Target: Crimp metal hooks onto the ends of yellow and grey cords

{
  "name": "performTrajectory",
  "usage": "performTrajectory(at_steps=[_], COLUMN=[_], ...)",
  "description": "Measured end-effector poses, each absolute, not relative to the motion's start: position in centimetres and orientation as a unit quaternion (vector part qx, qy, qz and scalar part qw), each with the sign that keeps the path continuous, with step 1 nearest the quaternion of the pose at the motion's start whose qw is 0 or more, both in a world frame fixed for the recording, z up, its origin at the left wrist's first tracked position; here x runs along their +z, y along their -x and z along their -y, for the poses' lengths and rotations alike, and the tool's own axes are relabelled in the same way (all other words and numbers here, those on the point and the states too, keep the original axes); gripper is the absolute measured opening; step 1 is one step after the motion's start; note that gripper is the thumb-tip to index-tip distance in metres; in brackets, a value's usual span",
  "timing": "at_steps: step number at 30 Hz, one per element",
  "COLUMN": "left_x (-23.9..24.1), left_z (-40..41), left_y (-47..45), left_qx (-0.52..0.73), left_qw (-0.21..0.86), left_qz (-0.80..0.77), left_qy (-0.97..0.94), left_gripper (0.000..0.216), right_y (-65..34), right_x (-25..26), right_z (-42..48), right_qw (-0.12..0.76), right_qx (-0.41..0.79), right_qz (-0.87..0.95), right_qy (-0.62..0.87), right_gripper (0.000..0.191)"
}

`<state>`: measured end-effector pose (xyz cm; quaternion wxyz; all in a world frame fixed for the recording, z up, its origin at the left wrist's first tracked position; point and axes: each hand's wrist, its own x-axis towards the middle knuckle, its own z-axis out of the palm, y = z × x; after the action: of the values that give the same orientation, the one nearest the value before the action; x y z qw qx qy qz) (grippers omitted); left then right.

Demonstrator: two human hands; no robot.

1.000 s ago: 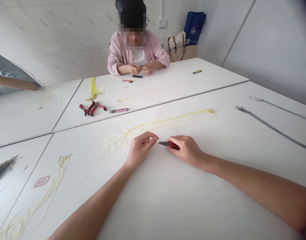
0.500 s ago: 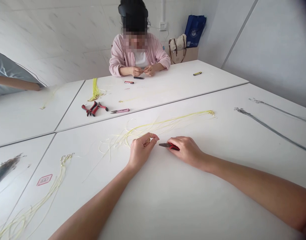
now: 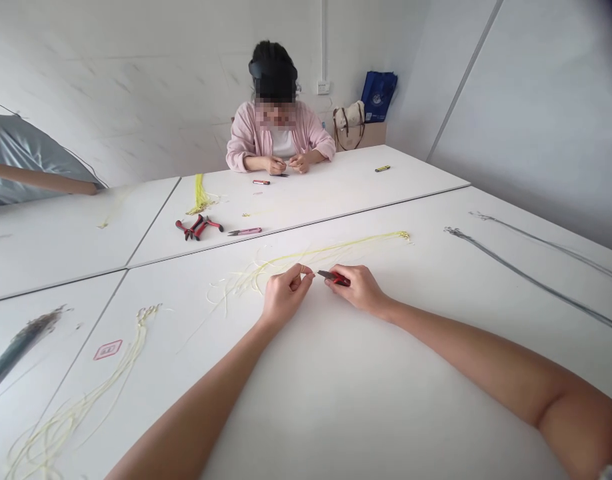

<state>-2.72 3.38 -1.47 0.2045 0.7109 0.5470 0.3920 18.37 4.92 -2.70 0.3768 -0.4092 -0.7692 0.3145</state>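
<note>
My left hand (image 3: 285,295) rests on the white table (image 3: 336,387), fingers pinched on a thin pale-yellow cord (image 3: 299,270) pulled from the loose bundle of yellow cords (image 3: 331,250) behind it. My right hand (image 3: 359,288) is closed around small red-handled pliers (image 3: 333,277), whose dark tip points left, close to the pinched cord end. Both forearms reach in from the bottom edge.
Across the tables a person in a pink shirt (image 3: 281,137) works with small items. Red pliers (image 3: 199,227) and pink snips (image 3: 245,231) lie on the far table. Yellow cords (image 3: 111,380) lie at the left, dark cords (image 3: 526,280) at the right, a red-bordered label (image 3: 107,349) near the left.
The view has tilted upward, so everything sits a little lower and farther off. The pliers' tip has come slightly closer to my left fingers. Both hands keep their grips.
</note>
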Motion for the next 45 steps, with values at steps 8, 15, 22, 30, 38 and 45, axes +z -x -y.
performTrajectory(at_steps=[8,15,22,30,38,45], left_x=[-1.4,-1.4,-1.5,-1.0,-1.0,-0.8], left_z=[-3.2,-3.1,-3.8,-3.1,-4.2,-4.6], left_y=[2.3,1.8,1.3,1.2,1.7,2.0], left_qx=[0.403,0.403,0.397,0.408,0.404,0.407], left_qw=[0.128,0.107,0.117,0.16,0.299,0.395], left_qz=[-0.513,-0.508,-0.551,-0.561,-0.522,-0.485], left_qy=[-0.747,-0.753,-0.725,-0.702,-0.689,-0.665], left_gripper=[0.017,0.021,0.022,0.015,0.023,0.032], right_y=[-18.4,-18.6,-18.6,-18.7,-19.4,-19.4], right_x=[-2.3,-2.0,-1.8,-0.8,-0.4,-0.5], right_z=[-5.6,-7.4,-7.6,-6.3,-7.4,-7.5], right_qw=[0.407,0.424,0.356,0.264,0.177,0.139], right_qx=[0.433,0.542,0.646,0.722,0.743,0.753], right_qz=[0.718,0.635,0.587,0.563,0.582,0.582], right_qy=[0.362,0.351,0.335,0.304,0.279,0.274], right_gripper=[0.023,0.045,0.053,0.05,0.044,0.048])
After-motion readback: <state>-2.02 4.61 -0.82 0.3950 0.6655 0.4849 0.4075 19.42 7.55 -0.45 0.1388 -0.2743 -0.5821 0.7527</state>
